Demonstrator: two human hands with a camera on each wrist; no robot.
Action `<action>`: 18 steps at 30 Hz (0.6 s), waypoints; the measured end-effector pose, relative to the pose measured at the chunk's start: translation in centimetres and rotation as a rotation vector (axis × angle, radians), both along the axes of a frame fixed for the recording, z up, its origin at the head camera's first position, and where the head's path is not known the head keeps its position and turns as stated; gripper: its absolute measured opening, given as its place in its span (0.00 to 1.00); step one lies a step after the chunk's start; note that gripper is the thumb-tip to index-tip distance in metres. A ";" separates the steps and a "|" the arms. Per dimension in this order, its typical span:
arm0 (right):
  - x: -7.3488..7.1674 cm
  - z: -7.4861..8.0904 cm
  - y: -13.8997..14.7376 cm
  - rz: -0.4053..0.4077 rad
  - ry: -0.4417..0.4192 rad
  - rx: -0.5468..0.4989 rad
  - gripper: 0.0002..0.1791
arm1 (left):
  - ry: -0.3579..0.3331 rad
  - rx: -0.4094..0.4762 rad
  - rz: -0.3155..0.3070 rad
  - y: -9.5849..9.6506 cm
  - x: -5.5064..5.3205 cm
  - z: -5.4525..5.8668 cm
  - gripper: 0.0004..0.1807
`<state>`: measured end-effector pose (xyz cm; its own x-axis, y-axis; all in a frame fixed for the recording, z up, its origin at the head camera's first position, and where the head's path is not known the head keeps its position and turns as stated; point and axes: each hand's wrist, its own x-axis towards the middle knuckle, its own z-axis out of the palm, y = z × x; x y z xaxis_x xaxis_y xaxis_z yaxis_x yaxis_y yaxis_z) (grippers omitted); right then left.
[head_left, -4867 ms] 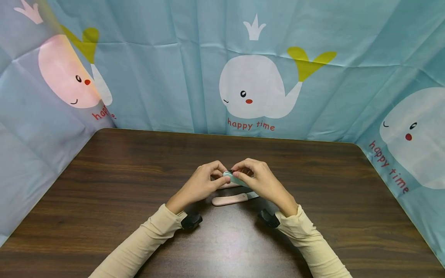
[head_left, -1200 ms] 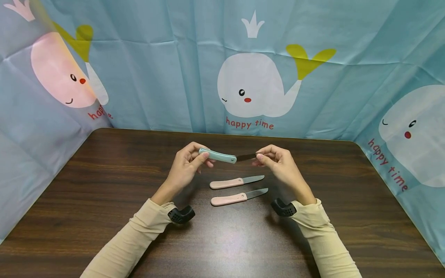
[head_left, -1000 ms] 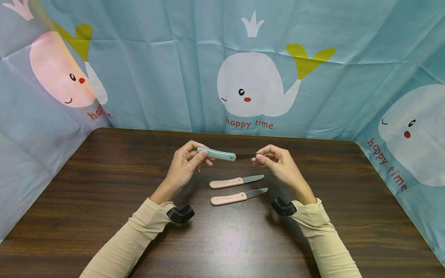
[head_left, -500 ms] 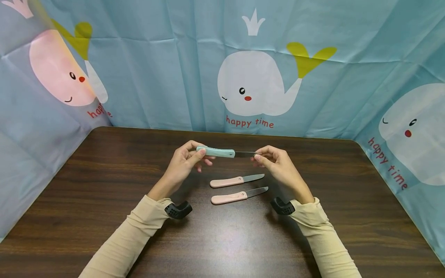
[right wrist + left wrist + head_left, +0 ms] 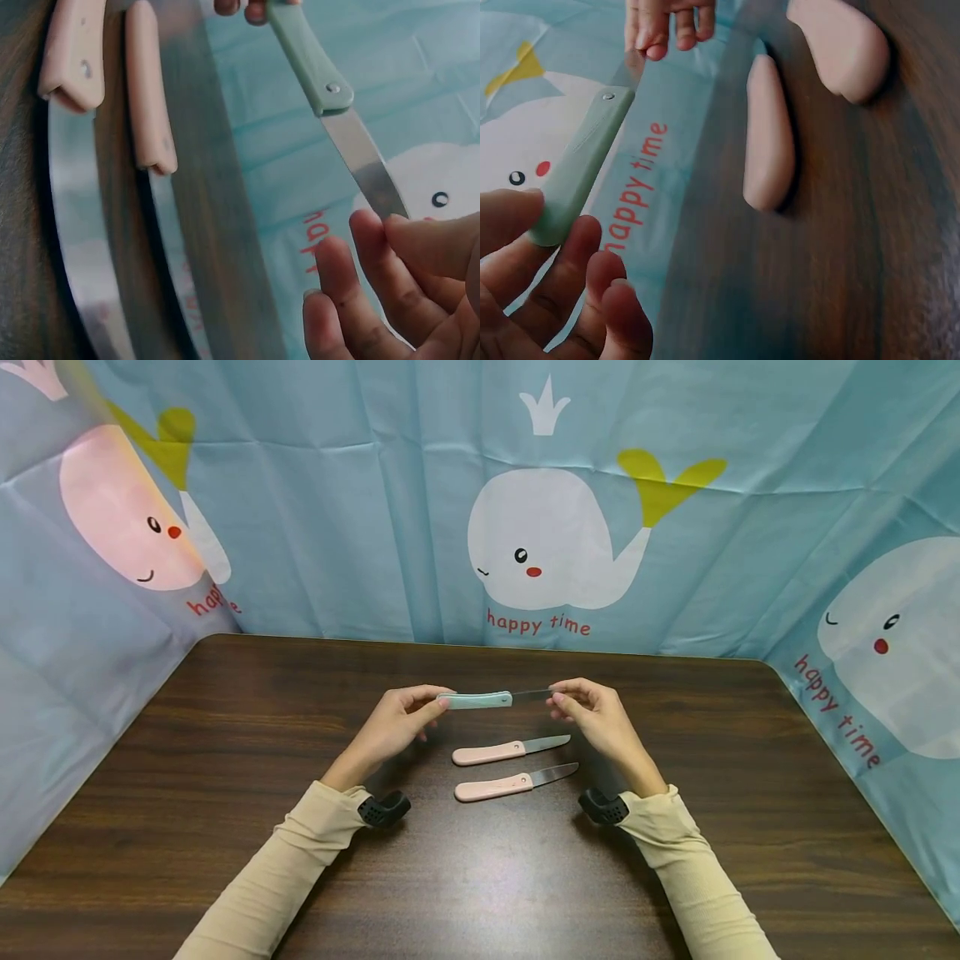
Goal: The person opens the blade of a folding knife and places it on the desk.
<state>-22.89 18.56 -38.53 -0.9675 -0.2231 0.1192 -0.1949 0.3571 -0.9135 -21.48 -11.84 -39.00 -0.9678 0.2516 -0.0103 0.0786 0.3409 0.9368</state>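
Observation:
A folding knife with a mint-green handle [image 5: 480,700] is held level above the table, its blade [image 5: 358,154] swung out. My left hand [image 5: 401,718] pinches the handle's end between thumb and fingers. At the other end, the thumb and forefinger of my right hand [image 5: 597,714] pinch the blade's tip. Below lie two pink-handled folding knives, both unfolded with blades pointing right: the farther pink knife [image 5: 489,754] and the nearer pink knife [image 5: 493,789]. In the right wrist view the green handle [image 5: 311,56] meets the blade at a rivet.
The dark wood-grain table [image 5: 247,760] carries the pink knives near its middle. A light blue curtain [image 5: 330,543] with printed whales hangs behind and along both sides. Black wrist cameras [image 5: 384,810] sit at both cuffs.
Earlier both hands were close together over the green knife; they have since spread apart with its blade out. In the last half second the handle's left end has dropped, leaving the knife nearly level.

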 end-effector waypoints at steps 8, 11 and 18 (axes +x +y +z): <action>-0.4 -1.0 0.2 -0.070 -0.024 0.030 0.16 | 0.005 -0.097 -0.055 0.1 -0.1 -1.0 0.13; -0.5 -1.4 0.2 -0.091 -0.065 0.029 0.17 | -0.005 -0.131 -0.062 0.2 -0.2 -1.5 0.10; -0.7 -2.1 0.2 -0.135 -0.098 0.048 0.17 | 0.013 -0.178 -0.062 0.4 -0.4 -2.0 0.10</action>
